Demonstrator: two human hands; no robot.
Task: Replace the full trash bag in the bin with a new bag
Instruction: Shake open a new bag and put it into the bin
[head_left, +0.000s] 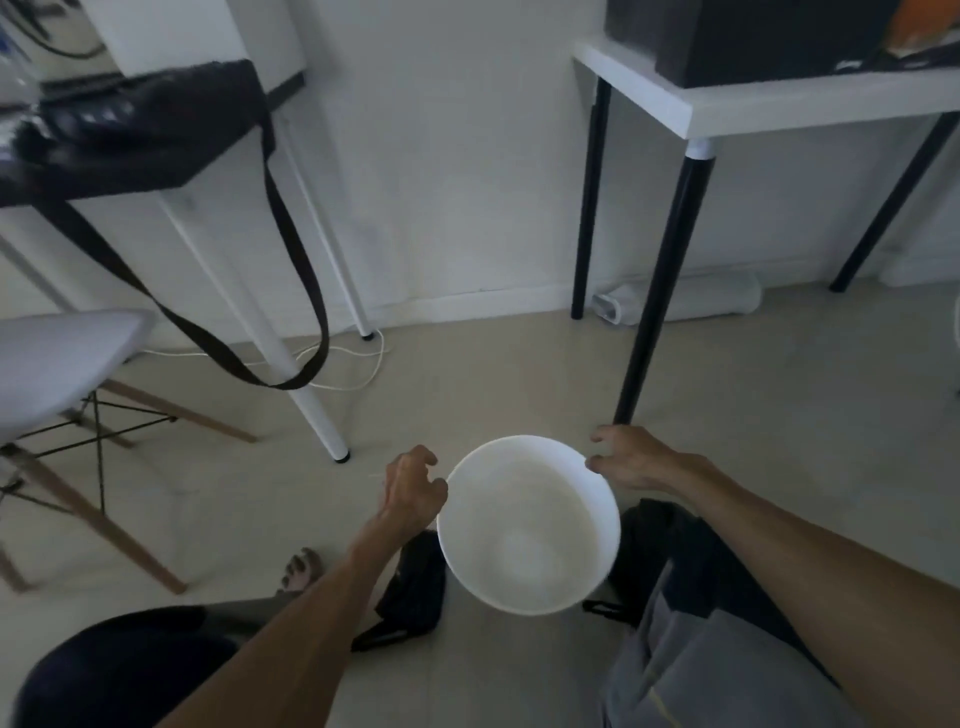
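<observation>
- The left hand (413, 486) sits at the left rim of the bin (529, 525), fingers loosely curled and holding nothing; whether the fingertips touch the rim cannot be told.
- The right hand (631, 460) lies at the upper right rim, fingers fairly straight, with at least one fingertip against the edge and nothing gripped.
- The bin stands on the floor (493, 374) between the person's legs, white, round and with no dark liner visible inside.
- It is probably light, rigid plastic with a smooth, somewhat slippery wall, so opposite points of the rim are the best hold.
- Black bags lie just beside it, left (415, 587) and right (670, 551); these look soft and limp, best pinched at an edge.
</observation>
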